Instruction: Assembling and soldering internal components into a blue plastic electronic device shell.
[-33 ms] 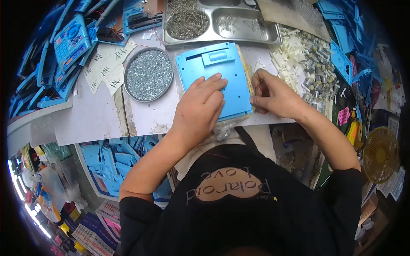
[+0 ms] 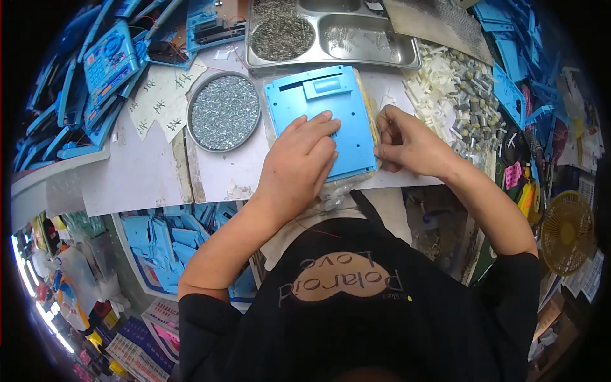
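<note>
A blue plastic casing (image 2: 347,137) lies face down in front of me, with a raised rectangle and a slot near its far edge. It rests on a padded, plastic-wrapped block (image 2: 368,95) that shows along its right side. My left hand (image 2: 299,156) lies over the casing's near left part, its fingers stretched out across the surface. At the casing's right edge my right hand (image 2: 407,141) is closed, thumb and bent fingers drawn together. Whatever sits between those fingertips is hidden or too small to name.
Left of the casing stands a round dish of small screws (image 2: 224,111). Behind is a steel compartment tray (image 2: 407,60) with metal pieces. White plastic parts (image 2: 433,79) and small metal cylinders (image 2: 474,102) are heaped at right. Blue casings (image 2: 111,63) pile up at left.
</note>
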Demonstrator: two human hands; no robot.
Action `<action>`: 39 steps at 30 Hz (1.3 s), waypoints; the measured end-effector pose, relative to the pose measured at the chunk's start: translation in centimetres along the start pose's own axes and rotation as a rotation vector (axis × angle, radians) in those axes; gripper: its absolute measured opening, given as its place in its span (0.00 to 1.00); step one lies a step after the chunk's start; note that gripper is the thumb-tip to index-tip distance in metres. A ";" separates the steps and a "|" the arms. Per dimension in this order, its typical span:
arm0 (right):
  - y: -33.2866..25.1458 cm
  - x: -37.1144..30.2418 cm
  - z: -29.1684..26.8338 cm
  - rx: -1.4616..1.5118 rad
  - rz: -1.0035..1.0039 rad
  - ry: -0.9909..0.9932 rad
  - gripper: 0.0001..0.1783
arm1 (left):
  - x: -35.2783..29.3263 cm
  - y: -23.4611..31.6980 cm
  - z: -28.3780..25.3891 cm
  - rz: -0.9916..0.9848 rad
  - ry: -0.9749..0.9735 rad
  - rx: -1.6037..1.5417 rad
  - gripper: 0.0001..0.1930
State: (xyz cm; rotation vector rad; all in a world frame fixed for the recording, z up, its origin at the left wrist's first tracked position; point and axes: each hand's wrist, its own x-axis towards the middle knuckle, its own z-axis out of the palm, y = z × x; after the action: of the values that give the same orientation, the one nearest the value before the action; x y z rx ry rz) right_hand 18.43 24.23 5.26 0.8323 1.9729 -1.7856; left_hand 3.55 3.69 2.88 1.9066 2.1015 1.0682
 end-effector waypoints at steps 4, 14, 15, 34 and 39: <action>-0.8 0.2 -1.0 -0.145 -0.075 0.007 0.15 | 0.9 0.5 -1.1 0.012 -0.013 0.020 0.08; -3.6 0.4 1.3 -0.425 -0.804 0.232 0.11 | -0.1 0.4 -0.8 -0.037 0.117 -0.033 0.08; -3.8 0.6 1.6 -0.464 -0.928 0.211 0.12 | -0.2 0.5 -1.0 -0.041 0.130 -0.031 0.08; -6.5 1.0 3.3 -0.150 -0.948 0.252 0.05 | -2.6 -2.9 -5.8 -0.475 0.347 -0.325 0.06; -6.6 6.4 -2.7 -0.627 -0.802 0.545 0.06 | -3.6 -9.0 -7.2 -0.538 0.181 0.549 0.05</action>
State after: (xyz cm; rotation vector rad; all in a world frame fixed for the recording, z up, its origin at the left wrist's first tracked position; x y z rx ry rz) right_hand 9.74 27.84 6.82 0.3307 3.3120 -1.1182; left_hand -6.96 -2.30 1.94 1.2701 3.0012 0.6015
